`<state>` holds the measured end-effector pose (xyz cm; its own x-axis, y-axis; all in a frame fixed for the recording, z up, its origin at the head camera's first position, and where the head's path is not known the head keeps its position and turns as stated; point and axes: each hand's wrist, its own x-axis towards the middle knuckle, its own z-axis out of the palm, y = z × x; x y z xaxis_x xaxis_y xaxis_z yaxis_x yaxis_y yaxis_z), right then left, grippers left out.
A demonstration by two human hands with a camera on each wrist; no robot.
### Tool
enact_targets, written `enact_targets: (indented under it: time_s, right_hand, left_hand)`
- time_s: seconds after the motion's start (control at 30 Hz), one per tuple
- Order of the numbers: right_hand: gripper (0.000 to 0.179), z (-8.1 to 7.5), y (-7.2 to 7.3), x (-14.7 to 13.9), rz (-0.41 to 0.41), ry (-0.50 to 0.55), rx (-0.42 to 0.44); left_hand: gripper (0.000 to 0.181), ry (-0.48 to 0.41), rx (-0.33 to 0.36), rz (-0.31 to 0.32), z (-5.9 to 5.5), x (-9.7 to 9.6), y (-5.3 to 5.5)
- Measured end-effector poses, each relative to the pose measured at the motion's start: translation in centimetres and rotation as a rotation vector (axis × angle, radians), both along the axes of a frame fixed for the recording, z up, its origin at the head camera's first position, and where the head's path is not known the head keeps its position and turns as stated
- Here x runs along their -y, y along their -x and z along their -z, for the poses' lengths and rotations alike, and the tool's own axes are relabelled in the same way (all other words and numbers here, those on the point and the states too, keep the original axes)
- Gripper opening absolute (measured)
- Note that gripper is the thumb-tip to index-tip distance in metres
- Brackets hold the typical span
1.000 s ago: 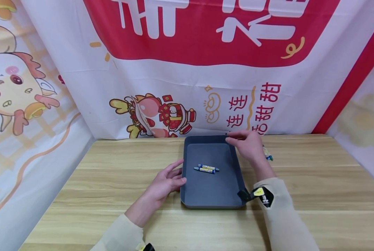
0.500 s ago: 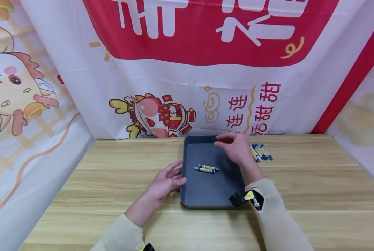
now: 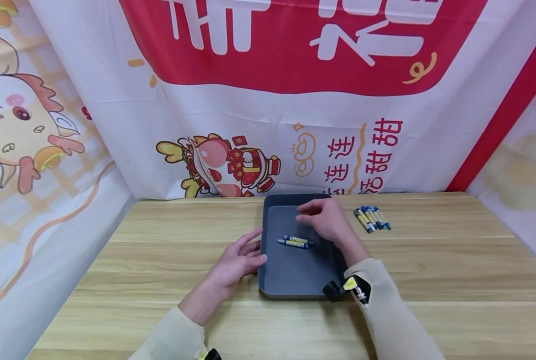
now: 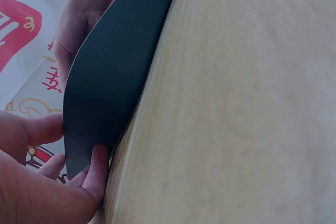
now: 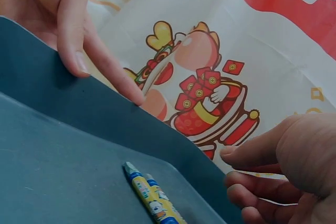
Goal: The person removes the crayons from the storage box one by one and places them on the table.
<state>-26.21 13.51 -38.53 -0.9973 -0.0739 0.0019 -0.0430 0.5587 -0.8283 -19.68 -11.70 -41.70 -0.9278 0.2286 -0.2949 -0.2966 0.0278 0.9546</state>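
Note:
A dark grey rectangular tray (image 3: pixel 304 280) sits on the wooden table. Two crayons (image 3: pixel 293 244) with yellow wrappers and blue bands lie side by side inside it; the right wrist view shows the same crayons (image 5: pixel 149 198) close up. My left hand (image 3: pixel 238 257) holds the tray's left wall, thumb over the rim and other fingers outside; in the left wrist view a finger (image 4: pixel 98 169) presses low on the outer wall. My right hand (image 3: pixel 326 220) hovers above the tray's far right part, fingers loosely bent. Nothing shows between its thumb and fingertips in the right wrist view.
Several crayons (image 3: pixel 371 219) lie in a row on the table, right of the tray. A printed white and red cloth (image 3: pixel 232 110) hangs behind the table's back edge, with more cloth at both sides. Bare wood (image 3: pixel 452 260) extends to the right.
My right hand has moved left and nearer from the tray's far right corner to over its inside, uncovering the row of crayons. My left hand and the tray have stayed still.

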Motion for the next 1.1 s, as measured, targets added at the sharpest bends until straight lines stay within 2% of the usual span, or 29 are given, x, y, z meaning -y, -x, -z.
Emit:
enact_targets:
  time_s: [0.17,0.53,1.1]
  right_hand:
    - [0.025,0.3,0.2,0.2,-0.057,-0.046,0.046]
    - [0.019,1.3,0.4,0.3,-0.137,-0.103,0.077]
    - [0.022,2.0,0.5,0.4,-0.184,-0.100,0.164]
  left_hand:
    - [0.069,0.003,0.000,0.004,0.0,0.0,0.0]
    - [0.069,0.001,0.005,0.006,-0.1,0.0,0.0]
    - [0.069,-0.002,-0.001,0.008,-0.1,0.0,0.0]
